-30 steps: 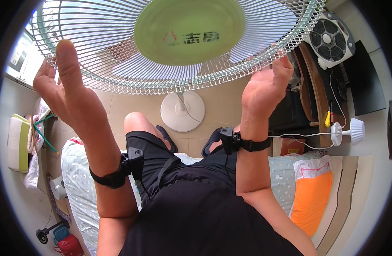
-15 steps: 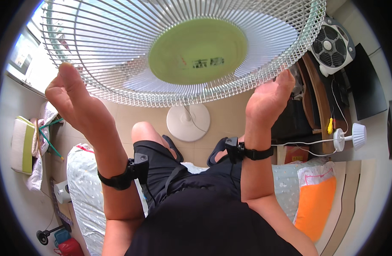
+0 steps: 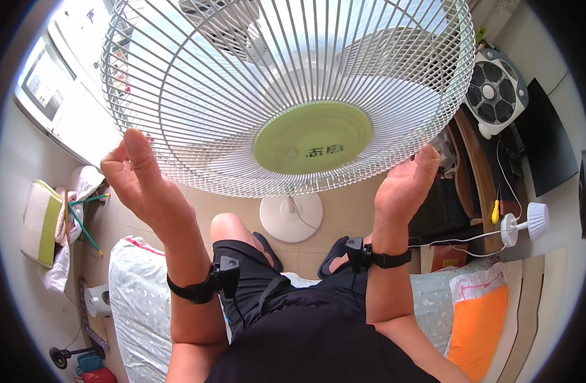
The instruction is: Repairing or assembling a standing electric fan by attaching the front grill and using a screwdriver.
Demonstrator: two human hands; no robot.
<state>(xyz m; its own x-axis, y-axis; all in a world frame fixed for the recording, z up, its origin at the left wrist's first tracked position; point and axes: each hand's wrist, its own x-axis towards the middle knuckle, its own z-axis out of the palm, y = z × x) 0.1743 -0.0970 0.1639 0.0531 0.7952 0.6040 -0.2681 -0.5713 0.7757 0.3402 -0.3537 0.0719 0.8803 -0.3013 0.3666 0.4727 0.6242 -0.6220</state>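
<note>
In front of me rises a standing fan with a white wire grille (image 3: pixel 197 105) and an oval-looking green centre disc (image 3: pixel 312 138). My left hand (image 3: pixel 146 191) is closed at the grille's left lower rim, thumb up along the near side. At the right lower rim, my right hand (image 3: pixel 402 191) grips it the same way, its fingers partly hidden behind the rim. Pale fan blades show through the wires. Below the grille, the fan's round white base (image 3: pixel 291 220) stands on the tiled floor.
To the right are a grey-white box fan (image 3: pixel 494 96), a black panel (image 3: pixel 548 137), a yellow-handled tool (image 3: pixel 495 212) and a white lamp (image 3: pixel 510 230) with its cable. I sit on a patterned bed (image 3: pixel 136 300) with an orange pillow (image 3: pixel 478 322). A cushioned seat (image 3: pixel 43 223) stands left.
The view has tilted upward, so the scene sits lower and more of the grille shows. The grille leans at a slightly different angle. Both hands stay on its rim.
</note>
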